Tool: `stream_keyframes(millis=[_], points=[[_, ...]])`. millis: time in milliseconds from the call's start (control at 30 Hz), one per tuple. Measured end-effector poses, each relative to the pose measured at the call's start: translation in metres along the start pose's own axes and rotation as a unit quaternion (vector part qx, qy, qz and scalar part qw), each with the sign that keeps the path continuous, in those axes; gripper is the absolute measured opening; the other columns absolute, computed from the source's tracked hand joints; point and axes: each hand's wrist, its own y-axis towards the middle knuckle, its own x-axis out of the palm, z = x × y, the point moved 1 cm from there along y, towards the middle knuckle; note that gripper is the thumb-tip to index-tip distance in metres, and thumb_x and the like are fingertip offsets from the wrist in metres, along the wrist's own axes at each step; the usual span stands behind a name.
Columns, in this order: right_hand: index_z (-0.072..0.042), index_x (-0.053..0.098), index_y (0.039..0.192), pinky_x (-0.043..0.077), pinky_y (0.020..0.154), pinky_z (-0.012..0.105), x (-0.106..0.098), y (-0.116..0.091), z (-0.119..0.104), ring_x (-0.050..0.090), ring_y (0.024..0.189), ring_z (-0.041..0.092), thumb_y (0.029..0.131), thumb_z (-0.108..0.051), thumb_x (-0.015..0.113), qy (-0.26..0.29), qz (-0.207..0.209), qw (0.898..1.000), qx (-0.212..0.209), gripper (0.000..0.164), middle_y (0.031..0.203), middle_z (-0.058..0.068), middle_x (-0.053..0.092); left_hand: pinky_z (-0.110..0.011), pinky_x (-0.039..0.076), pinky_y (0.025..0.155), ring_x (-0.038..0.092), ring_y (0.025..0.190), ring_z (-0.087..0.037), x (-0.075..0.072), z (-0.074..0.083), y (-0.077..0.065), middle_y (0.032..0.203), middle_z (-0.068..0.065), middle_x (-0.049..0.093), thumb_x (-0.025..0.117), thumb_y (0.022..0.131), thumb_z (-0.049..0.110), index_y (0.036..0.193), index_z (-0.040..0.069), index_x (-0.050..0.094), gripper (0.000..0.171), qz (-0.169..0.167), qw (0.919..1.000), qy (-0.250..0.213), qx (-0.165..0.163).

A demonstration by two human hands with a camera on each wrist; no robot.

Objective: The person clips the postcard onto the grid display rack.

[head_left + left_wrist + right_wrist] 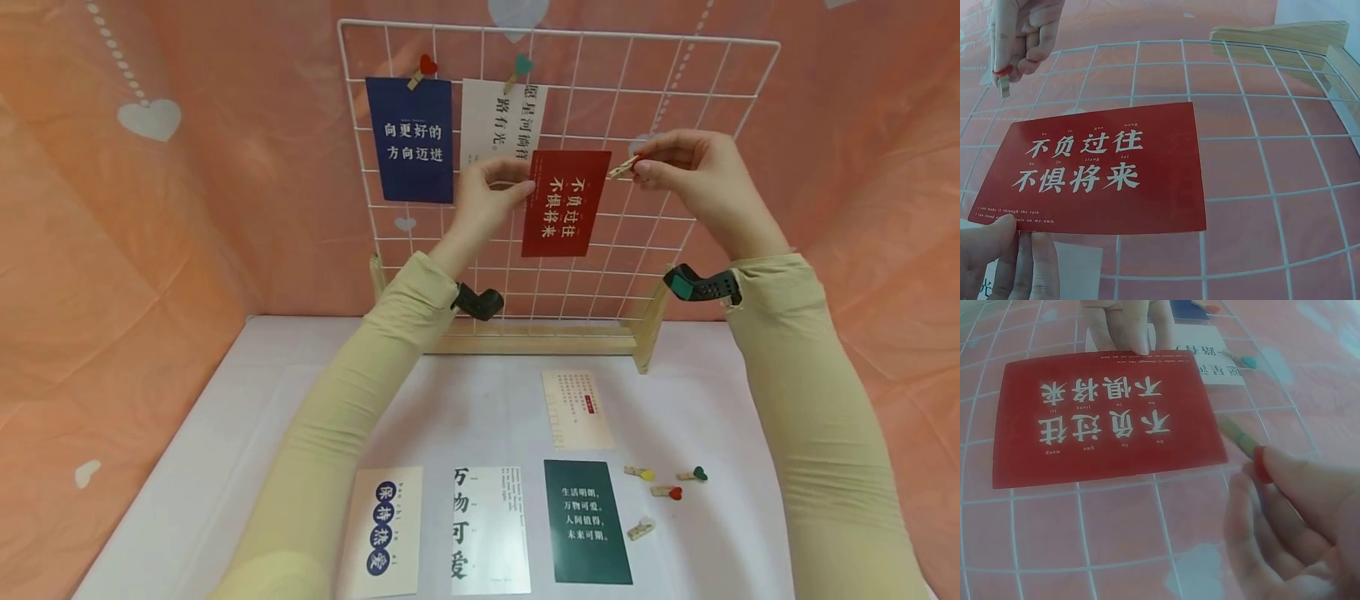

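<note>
One red card (566, 204) sits edge-pinched between left fingers (1042, 269).

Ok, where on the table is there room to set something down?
Bare: the table left of the left sleeve, and in front of the stand's wooden base, between that sleeve and the lone pale card. Crowded: the front, where three cards lie in a row, with four clips right of the green card.
</note>
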Motion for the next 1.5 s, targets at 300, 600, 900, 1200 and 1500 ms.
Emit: stream_keyframes(millis=[300,600,900,1200,1500], points=[[0.006,0.065,0.108,0.053,0.078,0.021,0.002,0.016,-0.01,0.064,0.086,0.021,0.084,-0.007,0.073,0.054,0.037,0.997,-0.031,0.028,0.098,0.009,0.068,-0.025,0.055,0.078,0.064,0.089,-0.022,0.004,0.011,0.006,0.1,-0.014,0.066,0.068,0.087,-0.001,0.109,-0.004,0.068,0.023,-0.008,0.9999,0.003,0.008],[0.002,0.067,0.107,0.049,0.078,0.022,0.006,0.028,-0.018,0.062,0.085,0.018,0.087,-0.008,0.069,0.014,0.078,0.995,-0.06,0.023,0.097,0.005,0.068,-0.022,0.054,0.077,0.064,0.089,-0.019,0.007,0.022,0.01,0.1,-0.011,0.067,0.069,0.087,0.002,0.109,0.0,0.07,0.022,0.003,0.9997,0.023,0.012],[0.002,0.069,0.103,0.048,0.076,0.023,0.013,0.037,-0.018,0.06,0.084,0.016,0.087,-0.005,0.069,0.03,0.112,0.99,-0.08,0.017,0.091,0.005,0.067,-0.02,0.053,0.075,0.064,0.087,-0.017,0.012,0.028,0.017,0.099,-0.01,0.068,0.07,0.086,0.003,0.107,0.001,0.071,0.021,0.027,0.9979,0.049,0.032],[0.0,0.07,0.103,0.047,0.077,0.023,0.013,0.044,-0.022,0.06,0.085,0.015,0.088,-0.006,0.068,0.006,0.122,0.989,-0.086,0.016,0.092,0.004,0.067,-0.019,0.052,0.075,0.064,0.086,-0.017,0.015,0.029,0.021,0.094,-0.01,0.069,0.072,0.084,0.001,0.104,0.0,0.071,0.02,0.043,0.995,0.064,0.063],[-0.001,0.07,0.103,0.047,0.075,0.024,0.013,0.05,-0.025,0.058,0.082,0.014,0.09,-0.006,0.066,-0.019,0.127,0.987,-0.092,0.014,0.092,0.003,0.067,-0.019,0.052,0.075,0.064,0.086,-0.016,0.019,0.029,0.025,0.095,-0.008,0.069,0.071,0.085,0.003,0.103,0.001,0.071,0.018,0.047,0.9941,0.069,0.07]])
